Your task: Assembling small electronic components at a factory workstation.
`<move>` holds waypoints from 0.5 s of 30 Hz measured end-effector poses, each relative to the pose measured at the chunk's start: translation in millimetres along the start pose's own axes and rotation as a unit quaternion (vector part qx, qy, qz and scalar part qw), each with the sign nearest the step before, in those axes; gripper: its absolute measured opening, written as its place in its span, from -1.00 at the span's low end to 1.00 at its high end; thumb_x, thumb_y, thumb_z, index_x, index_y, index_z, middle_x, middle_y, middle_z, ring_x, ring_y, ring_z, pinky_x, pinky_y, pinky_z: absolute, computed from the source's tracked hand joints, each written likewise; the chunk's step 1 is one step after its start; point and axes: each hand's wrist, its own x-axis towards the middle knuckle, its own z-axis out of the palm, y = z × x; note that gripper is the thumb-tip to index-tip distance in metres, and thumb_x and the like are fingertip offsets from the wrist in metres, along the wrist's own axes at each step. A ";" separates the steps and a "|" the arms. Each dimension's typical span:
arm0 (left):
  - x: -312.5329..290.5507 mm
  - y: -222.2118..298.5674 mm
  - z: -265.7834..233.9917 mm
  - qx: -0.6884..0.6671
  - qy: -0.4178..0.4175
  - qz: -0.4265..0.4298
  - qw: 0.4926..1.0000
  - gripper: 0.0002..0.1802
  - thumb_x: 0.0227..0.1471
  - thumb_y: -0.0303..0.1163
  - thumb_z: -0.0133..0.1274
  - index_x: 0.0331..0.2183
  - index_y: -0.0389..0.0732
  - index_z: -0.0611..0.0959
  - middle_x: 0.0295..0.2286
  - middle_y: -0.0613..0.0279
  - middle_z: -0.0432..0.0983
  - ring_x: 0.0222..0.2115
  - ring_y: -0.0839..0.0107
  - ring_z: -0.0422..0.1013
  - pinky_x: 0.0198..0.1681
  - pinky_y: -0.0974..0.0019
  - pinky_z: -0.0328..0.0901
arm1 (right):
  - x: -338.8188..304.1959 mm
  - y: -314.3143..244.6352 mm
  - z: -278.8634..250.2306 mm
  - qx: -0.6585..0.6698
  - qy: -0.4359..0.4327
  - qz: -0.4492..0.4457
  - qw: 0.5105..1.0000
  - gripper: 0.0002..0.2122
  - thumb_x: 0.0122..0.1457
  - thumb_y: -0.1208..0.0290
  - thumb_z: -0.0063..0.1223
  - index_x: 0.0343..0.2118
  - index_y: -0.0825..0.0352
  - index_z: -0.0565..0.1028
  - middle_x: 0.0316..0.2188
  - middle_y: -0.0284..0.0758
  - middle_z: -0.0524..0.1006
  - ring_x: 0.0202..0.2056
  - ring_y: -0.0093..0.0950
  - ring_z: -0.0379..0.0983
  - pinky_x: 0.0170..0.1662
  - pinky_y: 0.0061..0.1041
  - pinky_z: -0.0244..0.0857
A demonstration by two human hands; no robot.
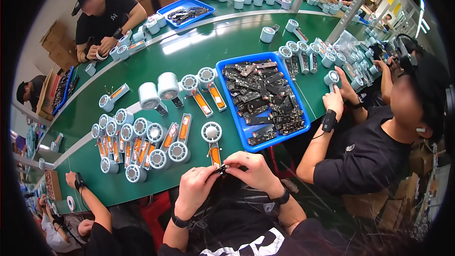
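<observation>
My left hand (195,186) and my right hand (255,172) meet near the table's front edge, fingertips pinched around a small black circuit board (221,169). The fingers cover part of the board. Just beyond them lies a pale blue handheld fan body (211,132) with a round grilled head; its open handle shows an orange battery (215,153). Ahead and to the right, a blue tray (241,127) holds a heap of black circuit boards (265,90). More fan bodies (141,126) with orange batteries are clustered to the left of my hands.
A green table (204,47) carries a metal strip across it. Two upright fan bodies (149,96) stand beyond the cluster. To the right, a co-worker's hands (335,96) hold a fan. Across the table, another person works near a second blue tray (164,11).
</observation>
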 end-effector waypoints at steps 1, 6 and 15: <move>-1.4 1.0 -0.3 -0.029 -0.005 -0.010 1.000 -0.59 -0.06 -0.51 0.31 -0.11 -0.28 0.62 -0.44 0.12 0.64 -0.42 0.23 0.58 -0.31 0.23 0.44 | -0.5 3.9 -0.2 -0.006 -0.002 -0.017 1.000 -0.77 0.08 0.60 0.26 -0.17 0.40 0.57 -0.29 -0.21 0.60 -0.34 -0.34 0.62 -0.29 -0.48 0.51; 0.7 10.0 0.6 -0.184 -0.042 -0.079 0.979 -0.67 0.07 -0.54 0.22 -0.08 -0.28 0.60 -0.38 0.07 0.63 -0.44 0.31 0.57 -0.37 0.33 0.42 | 3.2 5.8 1.3 0.001 -0.014 -0.056 0.998 -0.81 0.07 0.60 0.30 -0.22 0.39 0.62 -0.31 -0.22 0.62 -0.36 -0.35 0.62 -0.30 -0.50 0.50; -15.3 -13.6 5.4 -0.491 -0.113 -0.245 0.828 -0.66 0.31 -0.50 -0.06 0.09 -0.29 0.51 -0.48 0.32 0.48 -0.54 0.60 0.42 -0.48 0.51 0.34 | 5.9 9.1 12.6 0.025 -0.035 -0.076 0.996 -0.83 0.06 0.61 0.30 -0.26 0.37 0.63 -0.33 -0.23 0.61 -0.37 -0.34 0.60 -0.30 -0.47 0.47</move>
